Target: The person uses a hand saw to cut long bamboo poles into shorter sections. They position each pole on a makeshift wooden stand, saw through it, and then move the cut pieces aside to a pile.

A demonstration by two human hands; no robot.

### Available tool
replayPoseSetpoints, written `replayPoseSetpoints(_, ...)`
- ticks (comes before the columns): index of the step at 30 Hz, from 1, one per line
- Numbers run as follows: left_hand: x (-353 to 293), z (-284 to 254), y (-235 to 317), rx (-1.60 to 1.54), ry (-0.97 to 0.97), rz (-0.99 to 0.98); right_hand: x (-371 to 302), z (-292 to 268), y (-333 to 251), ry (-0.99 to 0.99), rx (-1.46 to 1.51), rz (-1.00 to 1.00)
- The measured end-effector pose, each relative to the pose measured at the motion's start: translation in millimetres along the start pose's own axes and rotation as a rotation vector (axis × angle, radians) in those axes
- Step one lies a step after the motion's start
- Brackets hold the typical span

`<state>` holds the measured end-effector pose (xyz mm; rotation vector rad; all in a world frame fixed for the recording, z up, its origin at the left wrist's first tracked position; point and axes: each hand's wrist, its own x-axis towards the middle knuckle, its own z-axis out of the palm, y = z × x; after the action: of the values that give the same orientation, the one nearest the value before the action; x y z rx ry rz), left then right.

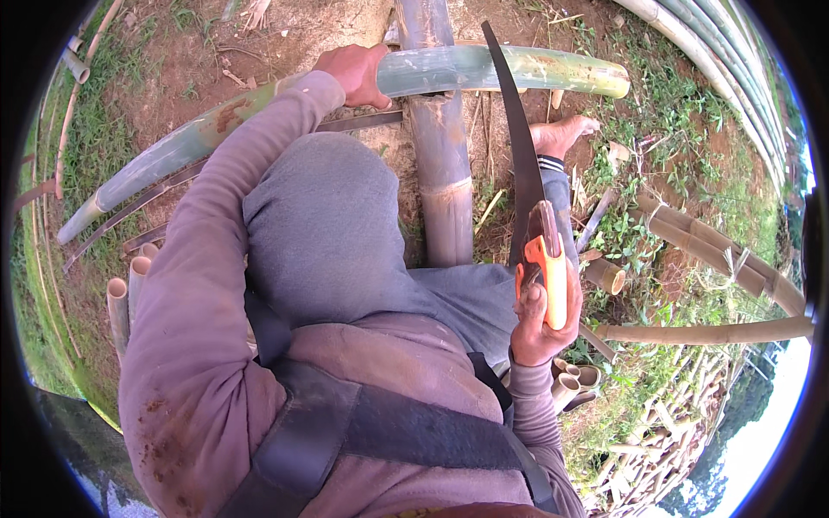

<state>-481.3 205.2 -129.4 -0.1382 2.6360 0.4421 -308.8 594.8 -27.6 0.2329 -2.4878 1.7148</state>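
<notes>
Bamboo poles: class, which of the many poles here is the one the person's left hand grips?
The green bamboo pole lying crosswise over the upright grey pole; the left hand clasps it. The others lie untouched.

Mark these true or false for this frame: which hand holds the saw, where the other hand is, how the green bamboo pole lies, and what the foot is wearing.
1. The right hand holds a curved saw by its orange handle. True.
2. The left hand hangs free in the air. False: it presses on the green bamboo pole.
3. The green bamboo pole lies across a thicker grey bamboo trunk. True.
4. The saw's blade is cutting deep inside the pole. False: the blade shows whole in front of the pole; contact cannot be told.
5. The foot wears a boot. False: it is bare.
</notes>
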Motion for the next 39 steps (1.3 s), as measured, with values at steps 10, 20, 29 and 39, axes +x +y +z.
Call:
replayPoseSetpoints(10,-3,-6,0,-0.002,-0.021,0.047,133,98,50,0.042,-0.082,-0.216)
replayPoseSetpoints(20,4,-1,-2,-0.007,0.054,0.076,9,18,49,0.078,0.040,-0.088)
replayPoseSetpoints(29,5,-19,-9,-0.010,0.056,0.096,64,49,48,0.066,-0.052,-0.110)
replayPoseSetpoints(39,6,3,-2,-0.031,0.035,0.079,83,64,72,0.064,-0.070,-0.176)
